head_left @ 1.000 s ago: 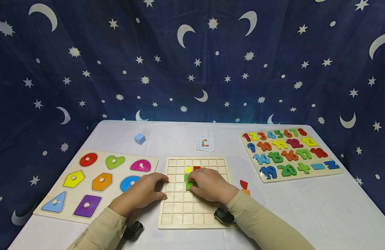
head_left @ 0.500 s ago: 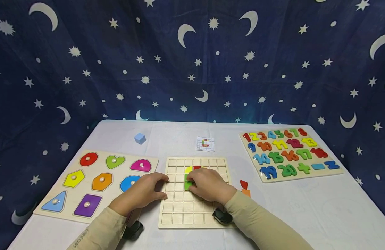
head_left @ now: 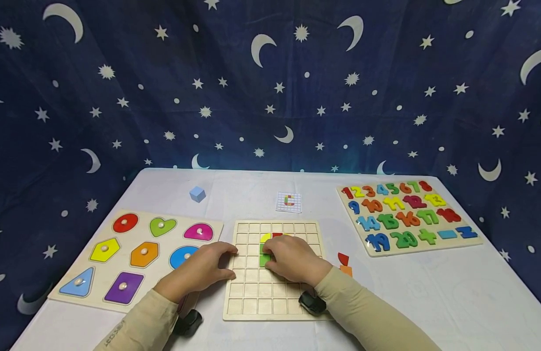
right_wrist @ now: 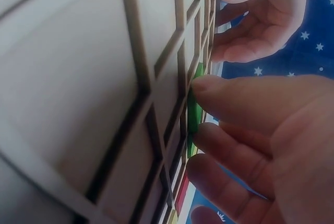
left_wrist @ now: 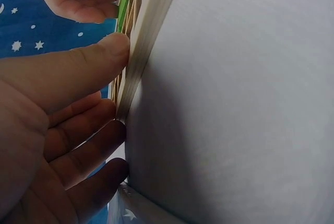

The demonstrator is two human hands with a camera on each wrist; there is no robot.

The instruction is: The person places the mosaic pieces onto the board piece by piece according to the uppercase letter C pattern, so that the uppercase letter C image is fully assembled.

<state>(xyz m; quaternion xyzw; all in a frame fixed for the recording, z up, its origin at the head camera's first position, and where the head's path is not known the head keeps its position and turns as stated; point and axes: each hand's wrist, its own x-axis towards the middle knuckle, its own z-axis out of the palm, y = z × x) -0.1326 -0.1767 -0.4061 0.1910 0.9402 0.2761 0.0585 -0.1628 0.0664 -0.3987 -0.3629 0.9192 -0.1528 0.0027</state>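
A wooden grid board (head_left: 257, 307) lies flat in front of me. My left hand (head_left: 204, 268) rests at its left edge, thumb and fingertips spread along the side, as the left wrist view also shows. Over the board's middle, my right hand (head_left: 296, 261) has its thumb and fingertips at a green square tile (right_wrist: 195, 113) in the grid; its fingers partly hide the tiles. Just above that tile sits another green tile (head_left: 263, 248). Beyond are a yellow tile (head_left: 265, 237) and a red tile (head_left: 276, 235), with more yellow showing behind the hand.
A pattern card (head_left: 289, 202) lies behind the board. To its right are a loose red piece (head_left: 343, 259) and orange piece (head_left: 346, 270). A shape puzzle (head_left: 116, 273) lies left, a number puzzle (head_left: 402, 219) right, and a blue cube (head_left: 197, 194) at the back.
The right hand and the green tile under its fingertips have shifted slightly left, into line below the other green tile. The left hand has stayed at the board's edge.
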